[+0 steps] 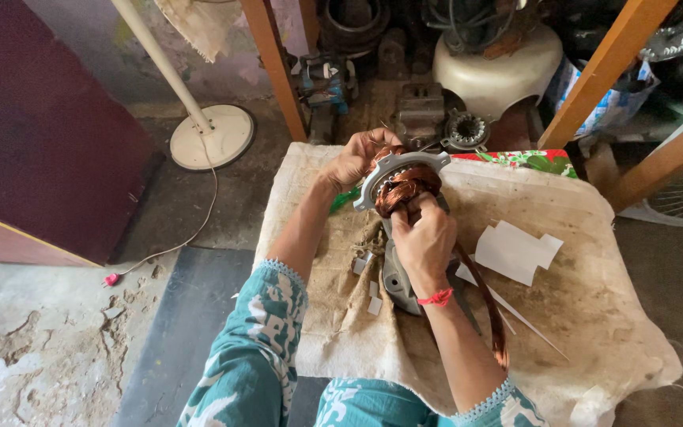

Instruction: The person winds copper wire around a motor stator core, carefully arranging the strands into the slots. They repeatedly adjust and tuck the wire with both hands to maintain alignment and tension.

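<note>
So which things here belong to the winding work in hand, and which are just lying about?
In hand: left hand and right hand grip the motor stator and its copper wire coil; white paper pieces.

Lying about: fan stand, cream fan base, wooden posts.

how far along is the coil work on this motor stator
Midway, it seems. Done: copper coils already sit in the stator. In hand: the left hand steadies its frame while the right hand presses the windings. Left: a loose copper wire bundle trails on the cloth, and cut white paper pieces lie unused.
</note>
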